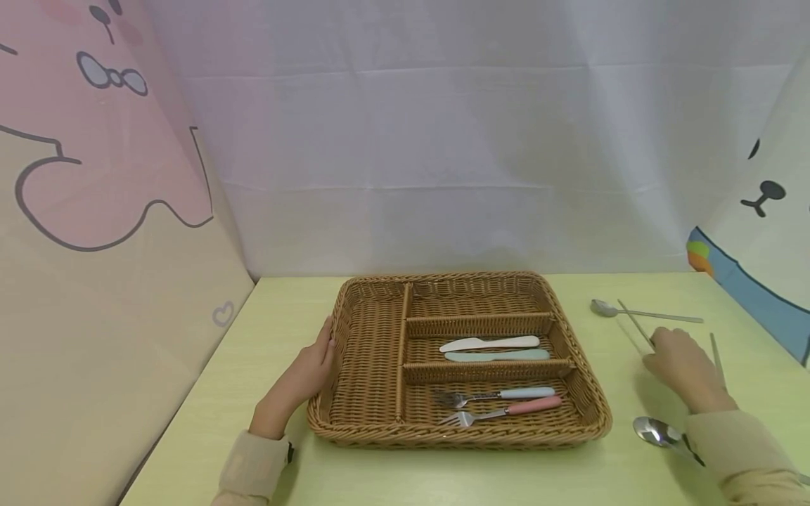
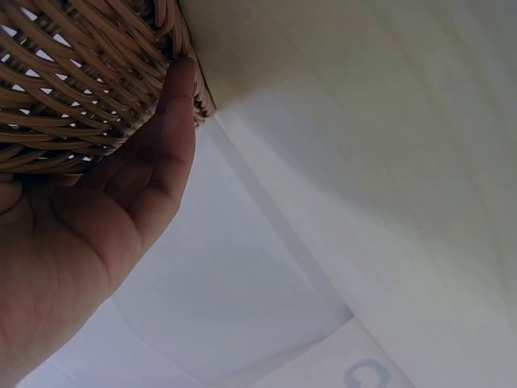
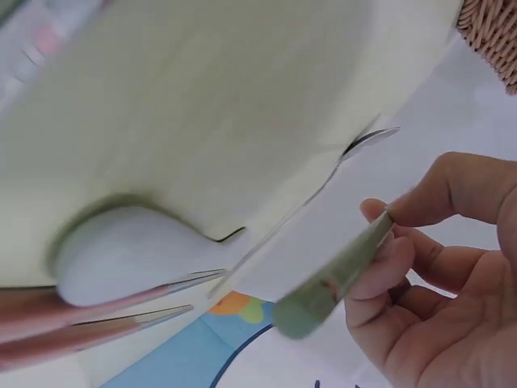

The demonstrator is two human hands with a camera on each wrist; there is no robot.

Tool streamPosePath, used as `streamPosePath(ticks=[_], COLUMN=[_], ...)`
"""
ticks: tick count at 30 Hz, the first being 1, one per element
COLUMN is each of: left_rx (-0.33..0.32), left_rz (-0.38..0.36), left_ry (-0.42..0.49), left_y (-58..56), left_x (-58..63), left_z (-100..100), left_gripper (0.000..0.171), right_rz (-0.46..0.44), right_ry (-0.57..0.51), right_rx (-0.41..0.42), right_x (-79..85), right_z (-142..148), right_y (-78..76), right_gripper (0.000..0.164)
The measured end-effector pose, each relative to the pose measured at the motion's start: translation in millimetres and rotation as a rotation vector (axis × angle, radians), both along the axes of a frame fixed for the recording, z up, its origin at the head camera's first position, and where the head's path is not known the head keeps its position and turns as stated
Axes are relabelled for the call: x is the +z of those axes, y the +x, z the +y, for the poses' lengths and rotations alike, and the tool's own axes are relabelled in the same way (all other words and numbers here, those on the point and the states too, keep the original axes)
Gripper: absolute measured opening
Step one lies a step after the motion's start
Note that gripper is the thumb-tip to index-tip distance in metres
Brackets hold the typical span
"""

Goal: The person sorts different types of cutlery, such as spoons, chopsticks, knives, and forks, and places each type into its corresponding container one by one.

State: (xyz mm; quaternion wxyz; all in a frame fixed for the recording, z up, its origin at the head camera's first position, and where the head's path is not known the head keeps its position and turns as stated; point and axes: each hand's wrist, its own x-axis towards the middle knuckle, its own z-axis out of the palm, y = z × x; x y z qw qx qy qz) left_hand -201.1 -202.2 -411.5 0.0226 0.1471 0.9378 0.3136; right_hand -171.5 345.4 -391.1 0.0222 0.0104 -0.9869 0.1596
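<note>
A brown wicker basket (image 1: 402, 337) divided into compartments stands on the table. My left hand (image 1: 306, 369) rests against its left outer wall; in the left wrist view the fingers (image 2: 174, 137) lie fairly straight along the weave. Right of the basket, my right hand (image 1: 686, 369) pinches a green chopstick (image 3: 331, 283) between thumb and fingertips, its thick end towards the wrist camera. A long-handled spoon (image 1: 604, 308) lies beyond that hand. Closer to the right sleeve is a larger metal spoon (image 1: 658, 431).
Inside the basket, a white knife (image 1: 490, 343) and a mint knife (image 1: 496, 356) share the middle compartment. The front one holds a blue-handled fork (image 1: 525, 393) and a pink-handled fork (image 1: 534, 405). Two reddish sticks (image 3: 121, 309) lie beside a pale rounded piece (image 3: 133, 250). Printed cloth surrounds the table.
</note>
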Motion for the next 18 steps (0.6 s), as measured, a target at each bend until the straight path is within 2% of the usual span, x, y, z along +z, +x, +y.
streamPosePath(ticks=[4,11,18], left_rx=[-0.002,-0.006,-0.006], left_rz=[0.000,0.002,-0.009], left_ry=[0.001,0.001,0.003], left_y=[0.3,0.9,0.2], left_x=[-0.1,0.1,0.2], left_z=[0,-1,-1], left_gripper=[0.052,0.052,0.052], right_rz=[0.048,0.026,0.078], right_ry=[0.010,-0.026,-0.001], right_rx=[0.008,-0.013,0.026], right_x=[3.9,12.3,23.9], right_z=[-8,-21,-35], right_y=[-1.4,-3.5,-9.7], right_gripper=[0.007,0.005,0.025])
